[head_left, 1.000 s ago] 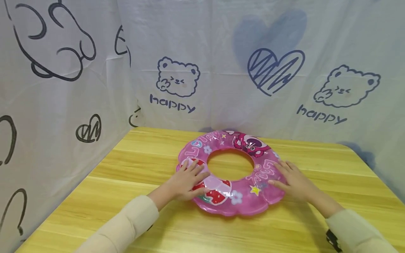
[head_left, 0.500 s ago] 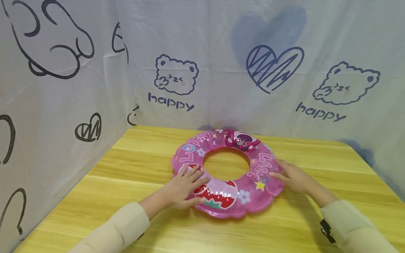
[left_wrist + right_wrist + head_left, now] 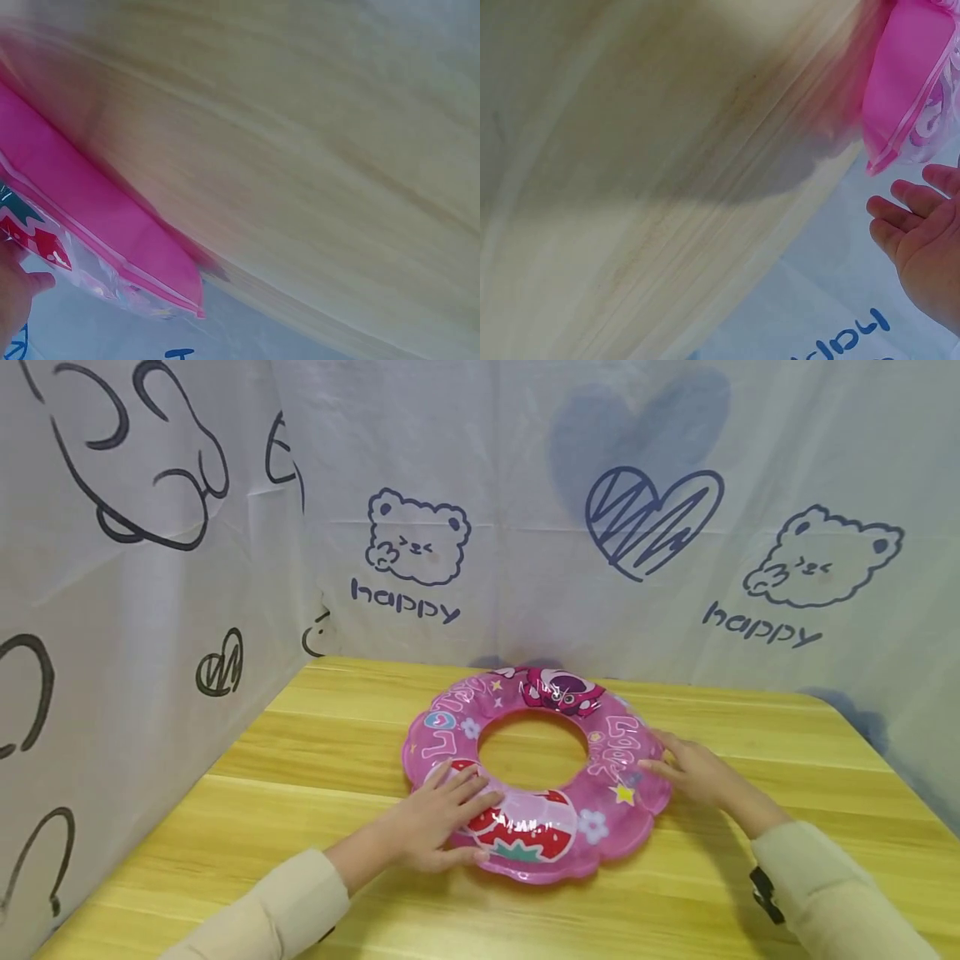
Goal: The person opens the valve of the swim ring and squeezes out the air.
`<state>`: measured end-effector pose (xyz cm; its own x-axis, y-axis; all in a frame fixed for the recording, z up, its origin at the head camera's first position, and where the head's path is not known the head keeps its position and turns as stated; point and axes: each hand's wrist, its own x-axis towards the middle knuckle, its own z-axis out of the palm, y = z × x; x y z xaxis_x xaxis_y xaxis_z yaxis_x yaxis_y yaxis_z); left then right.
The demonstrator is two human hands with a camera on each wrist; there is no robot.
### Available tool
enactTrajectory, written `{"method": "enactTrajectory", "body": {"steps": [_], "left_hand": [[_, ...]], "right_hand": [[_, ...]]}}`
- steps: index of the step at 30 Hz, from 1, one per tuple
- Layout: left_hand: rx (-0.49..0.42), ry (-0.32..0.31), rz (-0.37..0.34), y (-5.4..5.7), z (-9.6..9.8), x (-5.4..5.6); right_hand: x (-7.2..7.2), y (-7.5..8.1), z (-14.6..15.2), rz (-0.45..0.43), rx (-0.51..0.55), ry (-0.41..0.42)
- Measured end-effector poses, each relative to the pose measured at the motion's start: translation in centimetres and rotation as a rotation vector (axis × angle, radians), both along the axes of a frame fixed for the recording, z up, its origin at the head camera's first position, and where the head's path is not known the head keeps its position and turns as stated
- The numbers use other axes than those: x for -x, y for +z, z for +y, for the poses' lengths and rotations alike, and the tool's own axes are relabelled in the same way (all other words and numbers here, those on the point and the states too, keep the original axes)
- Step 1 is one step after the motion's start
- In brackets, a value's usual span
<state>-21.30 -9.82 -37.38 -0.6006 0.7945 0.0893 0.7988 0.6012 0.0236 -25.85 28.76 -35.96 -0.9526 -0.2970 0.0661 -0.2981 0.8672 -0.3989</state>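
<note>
A pink inflatable swim ring (image 3: 622, 839) lies flat on the wooden table, printed with a strawberry, flowers, lettering and a bear at its far side. Spread fingers of my left hand (image 3: 435, 822) rest on the ring's near left, over part of the strawberry. At the right outer edge, my right hand (image 3: 697, 772) touches the ring with extended fingers. The left wrist view catches the ring's pink side wall (image 3: 105, 210) and a bit of the left hand (image 3: 15, 289). In the right wrist view the right hand (image 3: 926, 232) has its fingers extended beside the ring (image 3: 907, 75).
The yellow wood-grain table (image 3: 247, 827) spreads under the ring. A white cloth (image 3: 525, 593) with blue bears, hearts and "happy" lettering hangs behind the table's far edge. Another printed cloth (image 3: 150, 610) hangs along the left.
The ring has turned counterclockwise and shifted slightly left; its bear has moved left at the back and the strawberry right at the front. Both hands stay on it, the right moving slightly inward.
</note>
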Motion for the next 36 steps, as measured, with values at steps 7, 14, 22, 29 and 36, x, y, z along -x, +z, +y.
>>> {"method": "enactTrajectory", "body": {"steps": [7, 14, 22, 29, 36], "left_hand": [[-0.013, -0.008, 0.002, 0.0, 0.0, -0.3], [-0.059, -0.007, 0.020, 0.1, 0.0, 0.4], [-0.093, 0.054, 0.013, 0.1, -0.5, 2.3], [-0.043, 0.098, -0.018, -0.4, -1.0, 2.6], [-0.030, 0.128, -0.042, -0.6, -0.7, 2.2]], "right_hand": [[-0.5, 1.0, 0.2, 0.045, -0.005, -0.022], [-1.7, 0.9, -0.9, 0.176, 0.070, 0.063], [-5.4, 0.3, -4.5, 0.304, -0.015, 0.149], [-6.9, -1.2, -6.7, 0.429, -0.137, 0.360], [-8.2, -2.3, -7.9, 0.416, -0.193, 0.479]]}}
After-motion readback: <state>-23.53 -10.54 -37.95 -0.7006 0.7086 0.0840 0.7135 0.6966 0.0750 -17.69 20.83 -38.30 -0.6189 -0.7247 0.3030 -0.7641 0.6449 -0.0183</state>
